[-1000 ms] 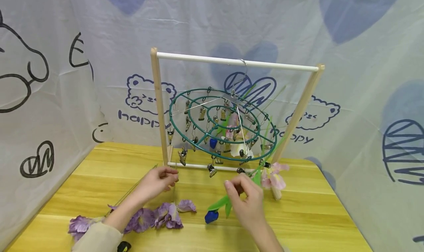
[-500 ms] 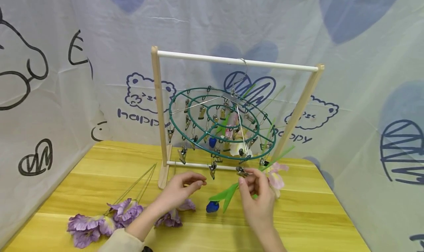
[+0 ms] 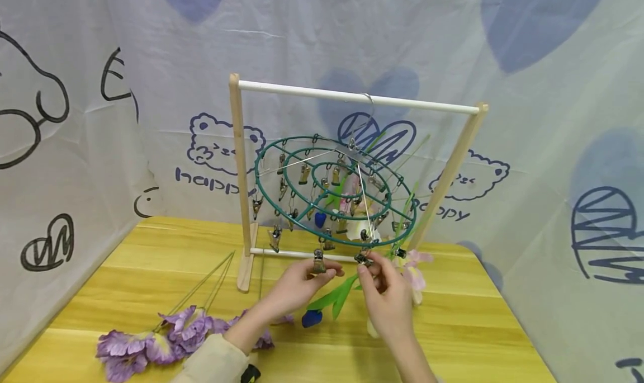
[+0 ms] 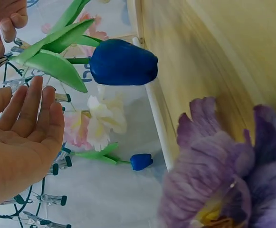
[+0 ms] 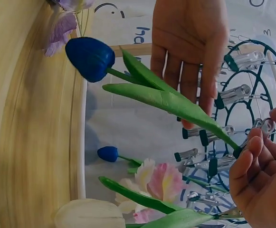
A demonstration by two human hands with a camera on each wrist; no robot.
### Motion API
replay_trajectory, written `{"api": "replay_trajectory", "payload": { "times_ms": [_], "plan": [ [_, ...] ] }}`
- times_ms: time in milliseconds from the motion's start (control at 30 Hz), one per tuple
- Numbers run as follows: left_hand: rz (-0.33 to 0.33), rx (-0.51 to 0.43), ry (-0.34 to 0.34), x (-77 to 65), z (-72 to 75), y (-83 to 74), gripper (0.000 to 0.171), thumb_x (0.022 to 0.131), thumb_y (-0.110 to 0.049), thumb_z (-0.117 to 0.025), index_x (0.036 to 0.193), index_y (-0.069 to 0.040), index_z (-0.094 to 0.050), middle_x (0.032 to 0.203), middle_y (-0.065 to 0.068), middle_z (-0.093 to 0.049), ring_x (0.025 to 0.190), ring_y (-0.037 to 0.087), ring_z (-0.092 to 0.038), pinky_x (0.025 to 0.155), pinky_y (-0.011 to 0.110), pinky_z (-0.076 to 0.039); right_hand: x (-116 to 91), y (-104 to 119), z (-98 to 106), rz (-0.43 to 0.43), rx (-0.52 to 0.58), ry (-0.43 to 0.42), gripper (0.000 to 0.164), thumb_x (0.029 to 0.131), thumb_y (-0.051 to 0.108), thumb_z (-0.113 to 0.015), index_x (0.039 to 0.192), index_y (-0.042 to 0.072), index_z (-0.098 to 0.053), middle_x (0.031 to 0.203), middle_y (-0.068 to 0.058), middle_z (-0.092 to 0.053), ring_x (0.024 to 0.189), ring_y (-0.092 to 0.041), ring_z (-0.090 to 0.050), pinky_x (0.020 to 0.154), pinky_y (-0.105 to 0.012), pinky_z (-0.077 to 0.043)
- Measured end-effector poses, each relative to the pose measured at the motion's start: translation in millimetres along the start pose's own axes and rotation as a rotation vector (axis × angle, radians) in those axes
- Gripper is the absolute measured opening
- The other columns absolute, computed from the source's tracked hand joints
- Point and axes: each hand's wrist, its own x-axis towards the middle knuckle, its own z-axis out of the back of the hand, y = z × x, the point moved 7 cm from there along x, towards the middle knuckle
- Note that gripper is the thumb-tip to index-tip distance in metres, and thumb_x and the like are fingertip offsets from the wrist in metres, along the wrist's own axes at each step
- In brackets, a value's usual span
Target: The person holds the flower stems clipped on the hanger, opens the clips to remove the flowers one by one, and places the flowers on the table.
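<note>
My right hand (image 3: 389, 296) pinches a metal clip (image 5: 266, 126) at the front rim of the green ring hanger (image 3: 327, 193). A blue tulip (image 3: 312, 318) hangs head-down from that clip, its green leaves slanting to the left. In the right wrist view the stem end meets the clip's tip beside my fingers (image 5: 252, 152). My left hand (image 3: 297, 285) is just left of the leaves, fingers extended and nothing held. Another hanging clip (image 3: 319, 260) overlaps it in the head view. The left wrist view shows the left palm (image 4: 23, 123) below the tulip (image 4: 123, 61).
Purple flowers (image 3: 186, 332) lie at the table's front left, stems pointing back. A wooden stand (image 3: 241, 165) with a white rod (image 3: 302, 89) carries the hanger. Pink and white flowers (image 5: 164, 183), a second blue tulip (image 5: 108, 153) and a white tulip (image 5: 90, 213) hang nearby.
My left hand has moved right, from beside the purple flowers toward the blue tulip. My right hand has risen to the front clip and now pinches it.
</note>
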Motion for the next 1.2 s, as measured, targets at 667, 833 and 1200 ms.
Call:
{"api": "replay_trajectory", "payload": {
  "times_ms": [667,833,1200],
  "plan": [
    [-0.015,0.003,0.043,11.7,-6.8,-20.2,0.028,0.107,-0.031,-0.060,0.126,-0.015,-0.073,0.128,0.004,-0.072,0.123,0.029,-0.064,0.107,0.057,-0.047,4,2,13,0.053,0.038,-0.058,0.006,0.096,-0.002,-0.069,0.102,-0.001,-0.071,0.075,-0.001,-0.060,0.060,-0.004,-0.049,0.050,-0.017,-0.041],
    [-0.007,0.020,0.053,16.3,-8.3,-20.6,0.028,0.107,-0.032,-0.060,0.123,-0.014,-0.075,0.124,0.005,-0.072,0.118,0.029,-0.065,0.101,0.054,-0.051,5,-1,14,0.026,0.093,-0.040,0.007,0.096,-0.005,-0.066,0.101,-0.003,-0.070,0.076,-0.003,-0.060,0.060,-0.005,-0.048,0.050,-0.017,-0.040],
    [0.014,0.057,0.103,33.5,-13.6,-24.1,0.026,0.106,-0.038,-0.061,0.105,-0.019,-0.078,0.101,-0.005,-0.076,0.106,0.019,-0.067,0.092,0.044,-0.053,3,-11,12,-0.035,0.152,-0.011,0.008,0.098,-0.007,-0.064,0.102,-0.004,-0.069,0.072,-0.005,-0.059,0.055,-0.005,-0.047,0.046,-0.018,-0.040]
  ]
}}
